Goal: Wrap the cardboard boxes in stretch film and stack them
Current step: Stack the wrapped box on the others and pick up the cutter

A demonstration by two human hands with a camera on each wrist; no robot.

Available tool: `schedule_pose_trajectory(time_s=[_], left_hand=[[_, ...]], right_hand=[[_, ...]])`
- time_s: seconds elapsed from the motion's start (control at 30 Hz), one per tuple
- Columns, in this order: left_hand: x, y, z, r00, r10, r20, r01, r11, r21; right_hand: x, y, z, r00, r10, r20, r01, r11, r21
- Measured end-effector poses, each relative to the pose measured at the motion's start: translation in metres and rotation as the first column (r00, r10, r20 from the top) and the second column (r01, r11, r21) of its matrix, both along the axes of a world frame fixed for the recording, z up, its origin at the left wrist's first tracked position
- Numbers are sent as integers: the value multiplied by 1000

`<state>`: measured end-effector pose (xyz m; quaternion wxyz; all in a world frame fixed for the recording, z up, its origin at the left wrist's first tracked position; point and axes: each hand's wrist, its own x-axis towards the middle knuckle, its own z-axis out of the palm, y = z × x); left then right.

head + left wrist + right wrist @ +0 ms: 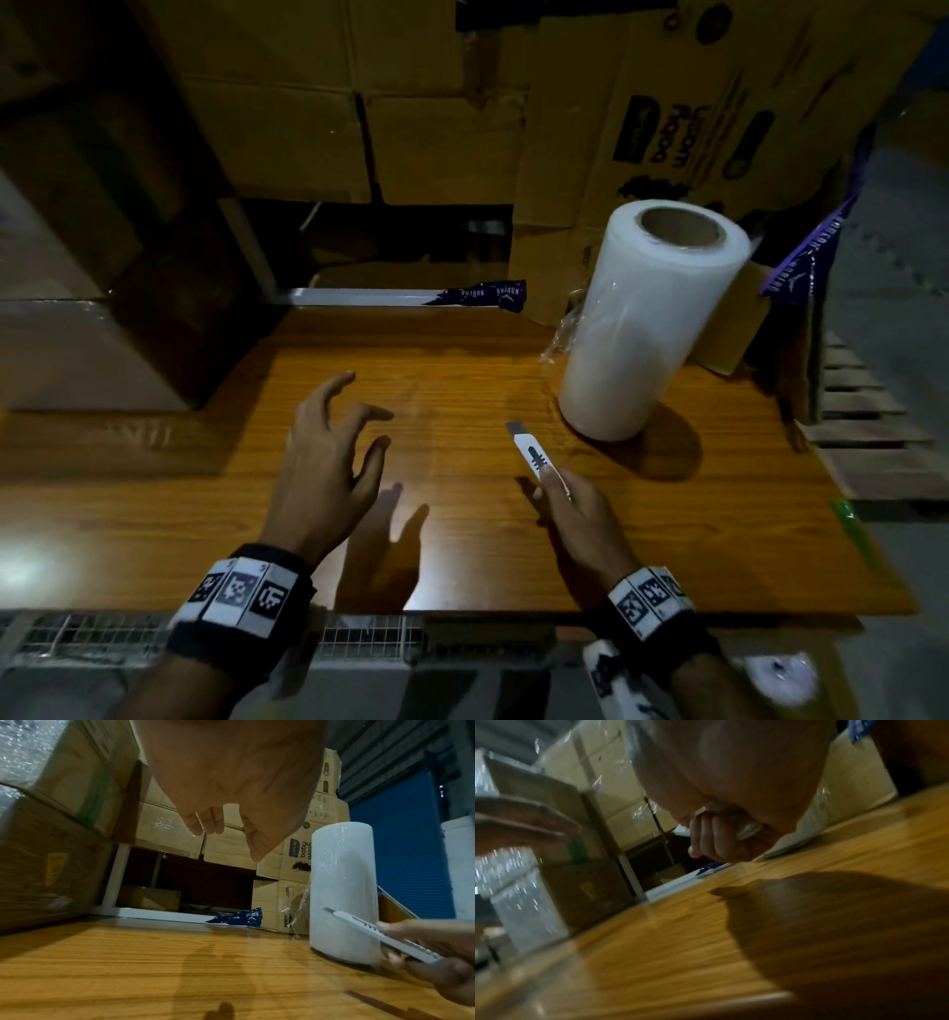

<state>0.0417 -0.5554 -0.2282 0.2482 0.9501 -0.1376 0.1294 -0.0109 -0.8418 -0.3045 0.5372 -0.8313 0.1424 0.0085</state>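
The left hand (328,462) hovers above the wooden table (205,488), fingers spread and loosely bent, holding nothing. The right hand (575,506) grips the rear of a white utility knife (531,452), fingers curled round the handle; the short blade (513,427) is extended and points away from the fingertips toward the roll.

The stretch film roll (649,318) stands upright on the table, just beyond and to the right of the knife tip, apart from it. A loose tail of film (299,908) hangs from its left side. Film-wrapped cardboard boxes (51,845) are stacked to the left of the left hand. More cardboard boxes (411,103) stand beyond both sets of fingertips, past the far table edge. A torn blue printed tape scrap (488,297) lies at that edge.
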Motion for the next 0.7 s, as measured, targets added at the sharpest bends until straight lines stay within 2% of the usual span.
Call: schedule_pose_trajectory(time_s=[0.1, 0.2, 0.37, 0.6, 0.7], left_hand=[[4, 4, -1, 999, -27, -30, 28, 999, 16], [8, 10, 1, 998, -62, -29, 63, 998, 17], [14, 16, -2, 992, -120, -27, 121, 992, 29], [21, 19, -15, 978, -203, -45, 206, 975, 85], [26, 17, -14, 974, -214, -75, 222, 969, 107]], right_hand=[[1, 14, -2, 999, 26, -39, -17, 978, 208], [0, 26, 5, 999, 42, -11, -35, 940, 339], [2, 45, 16, 999, -21, 30, 8, 921, 390], [2, 65, 17, 997, -59, 55, 18, 830, 558], [2, 68, 13, 996, -79, 44, 41, 829, 558]])
